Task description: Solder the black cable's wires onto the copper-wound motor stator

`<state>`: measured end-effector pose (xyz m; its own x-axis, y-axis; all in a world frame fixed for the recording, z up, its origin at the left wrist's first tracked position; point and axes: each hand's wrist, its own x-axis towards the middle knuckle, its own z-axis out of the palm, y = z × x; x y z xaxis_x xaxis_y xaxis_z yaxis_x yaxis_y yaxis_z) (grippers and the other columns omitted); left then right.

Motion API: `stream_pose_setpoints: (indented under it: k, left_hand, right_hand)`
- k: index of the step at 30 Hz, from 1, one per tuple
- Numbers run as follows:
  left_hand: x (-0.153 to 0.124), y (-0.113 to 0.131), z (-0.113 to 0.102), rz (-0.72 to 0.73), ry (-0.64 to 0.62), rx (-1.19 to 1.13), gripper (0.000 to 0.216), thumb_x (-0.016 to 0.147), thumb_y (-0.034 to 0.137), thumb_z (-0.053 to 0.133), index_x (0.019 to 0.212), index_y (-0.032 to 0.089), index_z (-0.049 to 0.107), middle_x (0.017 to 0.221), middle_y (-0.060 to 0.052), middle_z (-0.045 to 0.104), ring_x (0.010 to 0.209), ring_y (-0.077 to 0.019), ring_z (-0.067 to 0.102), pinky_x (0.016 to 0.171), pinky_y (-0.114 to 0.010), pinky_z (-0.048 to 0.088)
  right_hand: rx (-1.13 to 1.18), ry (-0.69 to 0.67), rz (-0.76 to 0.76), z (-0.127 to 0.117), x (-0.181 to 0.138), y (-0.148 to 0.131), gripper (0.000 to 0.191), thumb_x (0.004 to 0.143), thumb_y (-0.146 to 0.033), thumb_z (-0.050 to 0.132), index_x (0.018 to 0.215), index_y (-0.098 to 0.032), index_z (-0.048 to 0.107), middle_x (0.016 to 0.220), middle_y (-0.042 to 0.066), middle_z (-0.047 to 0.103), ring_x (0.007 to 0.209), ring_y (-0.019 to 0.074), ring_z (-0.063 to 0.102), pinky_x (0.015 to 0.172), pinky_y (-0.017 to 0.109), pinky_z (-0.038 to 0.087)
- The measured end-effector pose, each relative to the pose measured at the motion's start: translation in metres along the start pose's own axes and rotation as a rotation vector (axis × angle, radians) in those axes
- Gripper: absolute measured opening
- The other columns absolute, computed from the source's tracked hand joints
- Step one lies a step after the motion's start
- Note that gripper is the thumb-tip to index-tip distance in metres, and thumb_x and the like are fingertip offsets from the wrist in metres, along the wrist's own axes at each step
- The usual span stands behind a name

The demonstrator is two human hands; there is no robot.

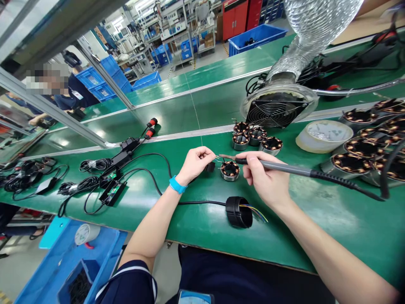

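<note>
A thin solder wire [217,158] is pinched in the left hand [196,162] and a grey-handled soldering iron [278,167] is clenched in the right hand [265,177], pen-style. Both tips are met at 12 o'clock over the round copper-wound stator [230,170] on the green table [332,219], so the joint is reached steadily.

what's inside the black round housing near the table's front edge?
Coloured wires, blue, yellow and green among them, run out of the open end of the black housing. A black cable enters its other side. The interior is dark; how they join inside cannot be seen.
</note>
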<state>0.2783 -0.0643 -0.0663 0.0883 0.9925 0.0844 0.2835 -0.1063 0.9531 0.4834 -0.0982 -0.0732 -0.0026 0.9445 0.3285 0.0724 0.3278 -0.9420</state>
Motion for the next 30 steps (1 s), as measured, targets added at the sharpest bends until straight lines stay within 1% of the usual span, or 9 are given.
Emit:
stream_pose_setpoints:
  k: [4, 8, 10, 14, 17, 21, 30]
  left_hand:
    - [0.0001, -0.0008, 0.0001, 0.001, 0.001, 0.002, 0.025, 0.080, 0.036, 0.072, 0.073, 0.013, 0.067, 0.067, 0.000, 0.057, 0.064, -0.0104, 0.046, 0.061, -0.025, 0.036]
    - [0.0001, -0.0019, 0.0003, 0.004, -0.001, 0.003, 0.024, 0.080, 0.035, 0.072, 0.073, 0.013, 0.066, 0.067, 0.000, 0.057, 0.063, -0.0105, 0.046, 0.061, -0.025, 0.035]
    - [0.0002, -0.0024, 0.0004, 0.009, -0.001, 0.007, 0.023, 0.080, 0.034, 0.071, 0.073, 0.013, 0.066, 0.066, 0.000, 0.057, 0.063, -0.0104, 0.046, 0.061, -0.025, 0.035]
    - [0.0001, -0.0023, 0.0000, 0.007, -0.001, 0.011, 0.022, 0.080, 0.033, 0.071, 0.074, 0.012, 0.067, 0.068, 0.000, 0.058, 0.064, -0.0106, 0.047, 0.062, -0.025, 0.036]
    - [-0.0002, -0.0014, -0.0004, 0.001, -0.001, 0.015, 0.021, 0.080, 0.032, 0.071, 0.073, 0.012, 0.067, 0.067, -0.001, 0.058, 0.064, -0.0105, 0.047, 0.061, -0.025, 0.036]
    - [-0.0006, -0.0008, -0.0008, 0.001, 0.004, 0.011, 0.021, 0.080, 0.032, 0.071, 0.072, 0.013, 0.066, 0.066, 0.000, 0.056, 0.063, -0.0099, 0.045, 0.060, -0.024, 0.035]
    - [-0.0002, -0.0023, -0.0001, 0.005, -0.004, 0.004, 0.022, 0.079, 0.033, 0.071, 0.071, 0.013, 0.066, 0.066, 0.000, 0.057, 0.063, -0.0100, 0.046, 0.060, -0.024, 0.035]
  right_hand:
    - [-0.047, 0.002, -0.023, -0.0006, -0.0005, 0.0017, 0.034, 0.102, -0.046, 0.053, 0.095, -0.020, 0.075, 0.057, -0.002, 0.059, 0.047, 0.0122, 0.054, 0.048, 0.026, 0.043]
    - [-0.069, -0.018, -0.035, -0.0001, -0.0012, 0.0018, 0.033, 0.102, -0.044, 0.053, 0.095, -0.021, 0.076, 0.057, -0.002, 0.059, 0.051, 0.0129, 0.057, 0.051, 0.026, 0.044]
    - [-0.069, -0.026, -0.035, 0.0000, -0.0014, 0.0010, 0.032, 0.102, -0.043, 0.053, 0.095, -0.021, 0.075, 0.057, -0.002, 0.059, 0.050, 0.0122, 0.057, 0.050, 0.025, 0.044]
    - [-0.032, -0.037, -0.004, 0.0000, -0.0014, -0.0012, 0.033, 0.103, -0.043, 0.052, 0.097, -0.020, 0.075, 0.058, -0.003, 0.060, 0.042, 0.0100, 0.052, 0.044, 0.024, 0.041]
    - [-0.009, -0.024, 0.004, 0.0003, -0.0011, -0.0020, 0.034, 0.103, -0.044, 0.052, 0.097, -0.019, 0.074, 0.057, -0.003, 0.059, 0.040, 0.0095, 0.051, 0.041, 0.023, 0.039]
    - [-0.007, -0.010, -0.003, 0.0007, -0.0008, -0.0014, 0.033, 0.103, -0.044, 0.053, 0.097, -0.019, 0.074, 0.058, -0.003, 0.060, 0.040, 0.0092, 0.051, 0.040, 0.023, 0.039]
    - [-0.026, -0.039, 0.008, 0.0005, -0.0021, -0.0042, 0.031, 0.103, -0.042, 0.054, 0.098, -0.020, 0.075, 0.058, -0.003, 0.060, 0.041, 0.0084, 0.051, 0.042, 0.021, 0.042]
